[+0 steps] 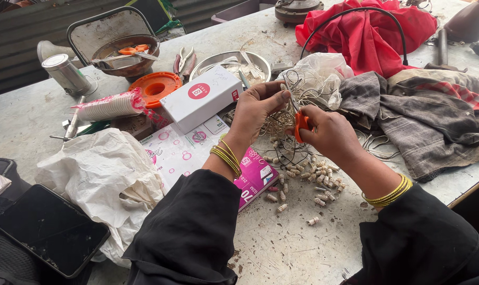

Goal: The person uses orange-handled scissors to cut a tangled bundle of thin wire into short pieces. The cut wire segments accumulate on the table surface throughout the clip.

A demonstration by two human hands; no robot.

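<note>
We hold a tangle of thin wire [281, 119] above the table [281, 248]; our left hand [255, 108] curls its fingers closed around the tangle; our right hand [329, 132] grips an orange-handled cutter [301, 125] tight against the wire; small cut pieces [313, 177] lie scattered just below.

Wire tangle [281, 122] mid-table between left hand [255, 108] and right hand [329, 132], small cut pieces [313, 177] scattered just before it, box [200, 97] to its left, cloth pile [424, 121] to the right, metal bowl [229, 63] behind, phone [49, 229] near left edge
</note>
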